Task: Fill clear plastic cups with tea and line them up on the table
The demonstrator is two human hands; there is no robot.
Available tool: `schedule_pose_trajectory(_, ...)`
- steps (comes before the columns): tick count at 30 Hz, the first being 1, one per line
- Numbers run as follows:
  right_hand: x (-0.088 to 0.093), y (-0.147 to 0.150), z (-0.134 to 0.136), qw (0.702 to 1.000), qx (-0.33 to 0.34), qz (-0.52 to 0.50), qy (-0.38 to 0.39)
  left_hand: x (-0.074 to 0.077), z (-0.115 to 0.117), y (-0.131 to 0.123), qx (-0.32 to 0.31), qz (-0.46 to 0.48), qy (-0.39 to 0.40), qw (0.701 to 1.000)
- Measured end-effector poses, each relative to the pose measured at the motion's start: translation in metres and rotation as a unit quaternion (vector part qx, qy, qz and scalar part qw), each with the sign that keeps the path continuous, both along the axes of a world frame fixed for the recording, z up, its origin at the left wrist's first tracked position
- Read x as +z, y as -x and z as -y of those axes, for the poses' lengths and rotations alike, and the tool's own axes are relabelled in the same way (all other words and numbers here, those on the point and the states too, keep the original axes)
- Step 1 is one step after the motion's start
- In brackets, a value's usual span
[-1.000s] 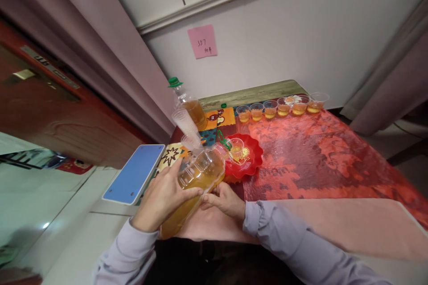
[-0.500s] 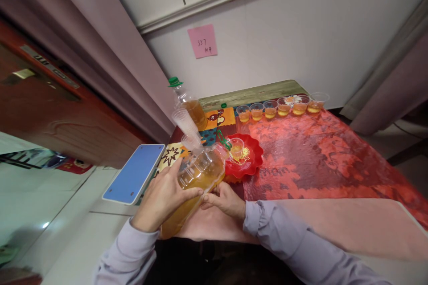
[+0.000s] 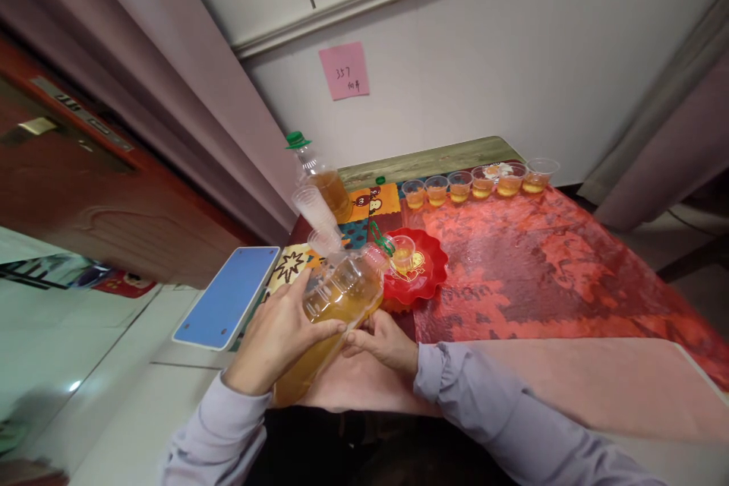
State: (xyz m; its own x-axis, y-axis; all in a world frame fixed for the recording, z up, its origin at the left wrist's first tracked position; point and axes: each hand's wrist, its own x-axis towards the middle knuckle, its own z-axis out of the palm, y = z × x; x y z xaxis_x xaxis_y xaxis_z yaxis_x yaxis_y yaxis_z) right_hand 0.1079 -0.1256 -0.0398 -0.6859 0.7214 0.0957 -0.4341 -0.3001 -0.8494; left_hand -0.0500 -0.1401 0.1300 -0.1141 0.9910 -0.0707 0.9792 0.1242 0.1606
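A clear plastic bottle [image 3: 345, 292] of amber liquid is tilted between my hands, its neck pointing away and to the right. My left hand [image 3: 279, 330] wraps around its left side, thumb across the front. Low on the right side, my right hand [image 3: 384, 342] grips the bottle, its fingers partly hidden beneath. The mouth, with a green ring handle [image 3: 381, 238] at the neck, is over the near edge of a clear plastic cup [image 3: 404, 253]. That cup holds some amber liquid and stands on a red scalloped plate [image 3: 431, 281].
Several clear cups [image 3: 483, 182] with amber liquid stand in a row along the table's back. A second bottle [image 3: 330, 190] with a green cap stands at the back left, beside leaning stacked cups [image 3: 315, 206]. A green cap [image 3: 380, 180] lies behind the plate. A blue board [image 3: 228, 296] is left.
The view has shifted very slightly. Both hands and the tilted bottle keep nearly the same pose over the cup.
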Motion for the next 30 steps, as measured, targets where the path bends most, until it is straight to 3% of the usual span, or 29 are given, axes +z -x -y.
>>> schedule_pose_trajectory(10, 0.002, -0.001, 0.000, 1.000, -0.008, 0.000, 0.004, 0.000, 0.000, -0.001, -0.004, 0.016, -0.004, 1.000)
schedule_pose_trajectory(15, 0.005, -0.002, 0.000, 1.000, -0.026, -0.008, 0.007, -0.006, 0.004, 0.006, -0.014, 0.039, -0.033, 0.999)
schedule_pose_trajectory(22, 0.000, 0.001, -0.003, 0.997, -0.075, -0.032, -0.007, -0.039, 0.022, 0.023, -0.007, 0.103, -0.147, 0.984)
schedule_pose_trajectory(30, -0.017, 0.002, -0.009, 0.980, -0.133, 0.010, -0.150, -0.082, 0.051, 0.040, 0.047, 0.247, -0.262, 0.932)
